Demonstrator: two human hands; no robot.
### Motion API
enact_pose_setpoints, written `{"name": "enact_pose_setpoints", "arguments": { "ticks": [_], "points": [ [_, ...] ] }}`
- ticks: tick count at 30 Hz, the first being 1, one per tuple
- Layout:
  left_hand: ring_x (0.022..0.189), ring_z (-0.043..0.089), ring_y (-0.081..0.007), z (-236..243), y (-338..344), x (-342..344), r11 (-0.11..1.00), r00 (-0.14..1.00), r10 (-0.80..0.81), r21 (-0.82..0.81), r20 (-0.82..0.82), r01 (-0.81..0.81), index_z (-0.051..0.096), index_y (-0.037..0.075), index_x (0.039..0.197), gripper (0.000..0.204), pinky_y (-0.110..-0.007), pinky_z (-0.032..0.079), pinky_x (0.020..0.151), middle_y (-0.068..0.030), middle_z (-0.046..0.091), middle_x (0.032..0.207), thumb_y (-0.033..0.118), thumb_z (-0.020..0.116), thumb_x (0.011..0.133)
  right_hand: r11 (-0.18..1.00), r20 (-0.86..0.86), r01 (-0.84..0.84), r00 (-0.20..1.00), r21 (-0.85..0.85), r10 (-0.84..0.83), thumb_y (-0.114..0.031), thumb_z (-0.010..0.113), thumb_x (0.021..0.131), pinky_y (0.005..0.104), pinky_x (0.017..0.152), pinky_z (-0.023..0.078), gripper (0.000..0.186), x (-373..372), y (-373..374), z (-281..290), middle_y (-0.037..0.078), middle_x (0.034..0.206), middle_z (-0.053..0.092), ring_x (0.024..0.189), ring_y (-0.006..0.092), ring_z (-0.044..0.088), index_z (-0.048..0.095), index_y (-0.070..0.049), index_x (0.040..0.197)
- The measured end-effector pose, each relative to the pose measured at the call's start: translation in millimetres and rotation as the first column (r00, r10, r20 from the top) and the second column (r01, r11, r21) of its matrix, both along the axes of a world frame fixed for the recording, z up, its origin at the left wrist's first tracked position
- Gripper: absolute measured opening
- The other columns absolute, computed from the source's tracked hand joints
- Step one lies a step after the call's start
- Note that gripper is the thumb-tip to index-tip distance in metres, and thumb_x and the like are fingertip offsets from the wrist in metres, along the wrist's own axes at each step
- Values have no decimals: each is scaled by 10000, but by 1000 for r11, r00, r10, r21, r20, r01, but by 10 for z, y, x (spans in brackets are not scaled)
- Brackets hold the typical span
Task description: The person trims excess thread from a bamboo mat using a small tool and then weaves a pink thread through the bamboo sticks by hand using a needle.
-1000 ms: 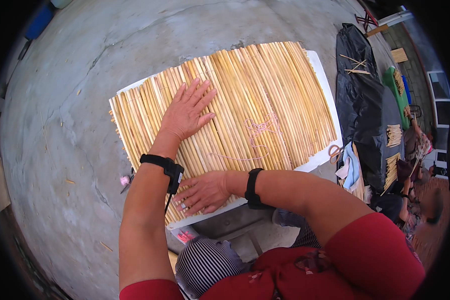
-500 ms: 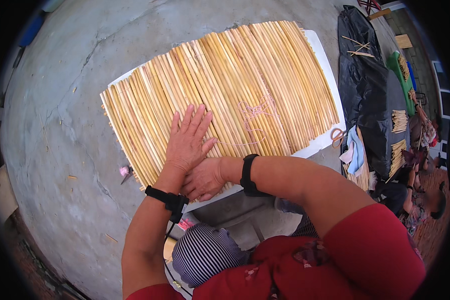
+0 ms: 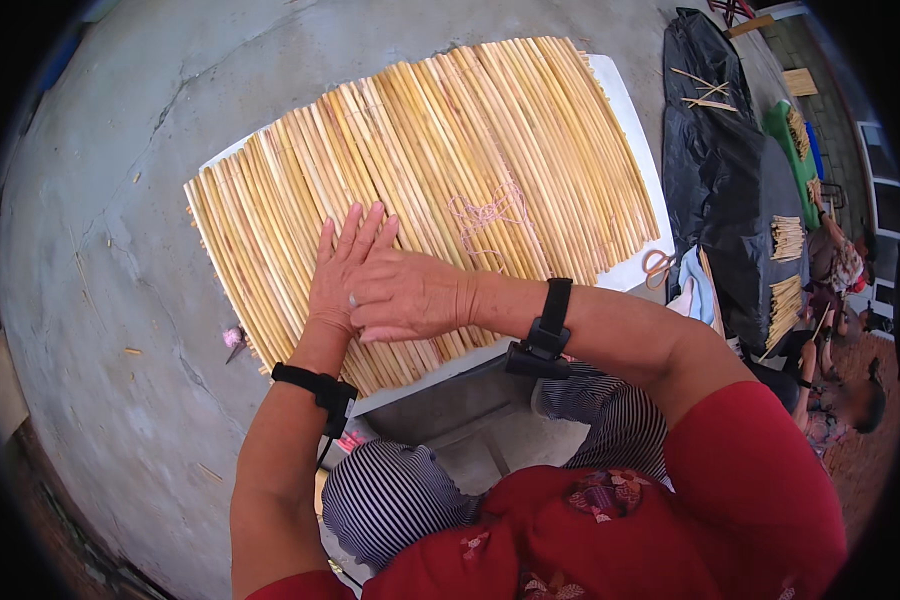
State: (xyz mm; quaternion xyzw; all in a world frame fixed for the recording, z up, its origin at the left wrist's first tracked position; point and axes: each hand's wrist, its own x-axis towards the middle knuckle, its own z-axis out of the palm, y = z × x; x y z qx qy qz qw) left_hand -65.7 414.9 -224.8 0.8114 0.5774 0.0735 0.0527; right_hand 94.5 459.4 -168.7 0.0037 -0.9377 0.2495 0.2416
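A row of long pale-yellow stalks (image 3: 440, 130), laid side by side like a mat, covers most of a white board (image 3: 625, 100). My left hand (image 3: 336, 275) rests flat on the stalks' left part, fingers stretched forward and apart. Across its back and thumb lies my right hand (image 3: 410, 295), its bent fingers reaching over to the left; a ring shows on one finger. The spot under the right palm is hidden. To the right of both hands, a loose tangle of pink thread (image 3: 490, 210) sits on the stalks.
Orange-handled scissors (image 3: 658, 266) lie at the board's right edge, near a light blue cloth (image 3: 702, 285). Black plastic sheeting (image 3: 715, 170) bears bundles of short sticks (image 3: 786, 238). A pink ball of thread (image 3: 232, 336) is left of the stalks. Another person (image 3: 840, 415) sits far right.
My right hand has moved up from beneath the left wrist onto the back of the left hand. The left hand stays flat on the stalks. The view has shifted slightly.
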Motion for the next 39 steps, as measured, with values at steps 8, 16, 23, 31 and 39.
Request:
{"name": "enact_pose_setpoints", "arguments": {
  "ticks": [8,16,23,31,39],
  "points": [
    [1507,205,-264,68,-26,77,1000,998,-4,23,61,2,338,186,1540,734,-507,93,1222,-66,285,1613,524,550,924,747,233,618,711,244,-664,-577,358,1004,456,1214,164,625,179,957,-458,109,1583,331,1486,297,235,421,-196,1495],
    [1510,196,-262,69,-81,29,1000,1000,18,-15,24,-17,375,144,1521,717,-501,95,1223,-73,309,1601,523,536,933,719,357,566,626,404,-693,-606,295,1002,500,1221,94,628,32,763,-495,58,1620,270,1509,273,186,338,-277,1536],
    [1508,199,-268,102,-26,64,1000,999,5,9,33,-5,372,137,1521,718,-505,99,1221,-80,309,1600,526,531,939,697,307,565,635,442,-709,-571,349,1006,508,1209,158,603,75,823,-543,82,1619,264,1500,299,208,348,-282,1534],
    [1503,213,-280,94,-57,39,1000,999,11,-9,36,-10,365,131,1521,745,-522,103,1218,-92,318,1592,548,536,928,742,445,559,594,370,-670,-589,293,1005,482,1225,87,623,29,800,-395,100,1634,221,1518,275,155,327,-277,1543],
    [1503,214,-278,87,-43,57,1000,999,14,-20,51,-13,373,137,1520,742,-523,109,1215,-86,303,1602,548,532,923,749,323,557,679,359,-660,-525,401,998,499,1201,161,579,78,864,-461,129,1565,342,1474,307,249,415,-237,1500]
  ]
}}
